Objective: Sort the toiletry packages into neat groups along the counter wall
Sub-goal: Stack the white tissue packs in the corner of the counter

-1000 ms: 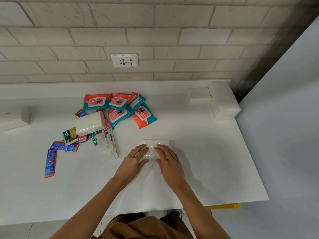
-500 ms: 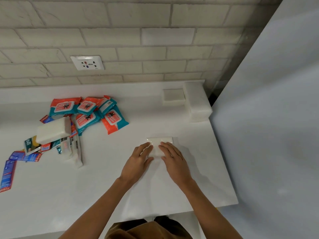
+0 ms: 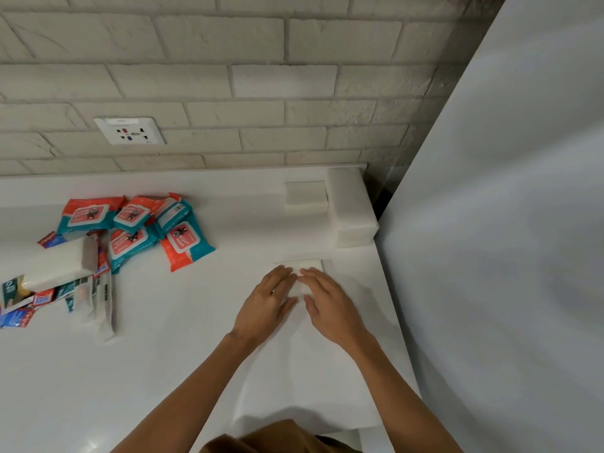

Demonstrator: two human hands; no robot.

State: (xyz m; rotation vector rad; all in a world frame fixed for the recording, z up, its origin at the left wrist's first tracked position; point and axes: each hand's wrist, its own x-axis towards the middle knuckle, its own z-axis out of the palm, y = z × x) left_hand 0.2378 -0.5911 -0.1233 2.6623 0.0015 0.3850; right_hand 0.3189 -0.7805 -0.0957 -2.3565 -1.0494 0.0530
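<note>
On the white counter [image 3: 147, 371], right of centre and near the right edge, a small flat white pack [image 3: 305, 265] lies under both hands. Left hand [image 3: 266, 304] lies palm down with its fingers straight and close together, the tips resting on the pack's left half and curled round nothing. Right hand [image 3: 330, 305] is the same, fingers flat and slightly spread, lying over the pack's right half; only the pack's far edge and a strip between the hands show. Against the brick wall [image 3: 261, 37] in the back right corner sit two more white packs: a small one [image 3: 305, 196] and, touching its right side, a longer, taller one [image 3: 351, 207] that runs from the wall toward the person. Well apart to the left lies a loose heap of orange and teal wipe packs [image 3: 130, 223], overlapping one another. A white tissue pack [image 3: 55, 266] lies tilted on the heap's left part. Just in front of it are long pale packets [image 3: 104, 308], a green sachet [image 3: 9, 291] and red and blue sachets [image 3: 16, 317] at the left frame edge, all jumbled. A wall socket [image 3: 129, 130] sits above the heap. A plain grey panel [image 3: 506, 223] fills the right side.
</note>
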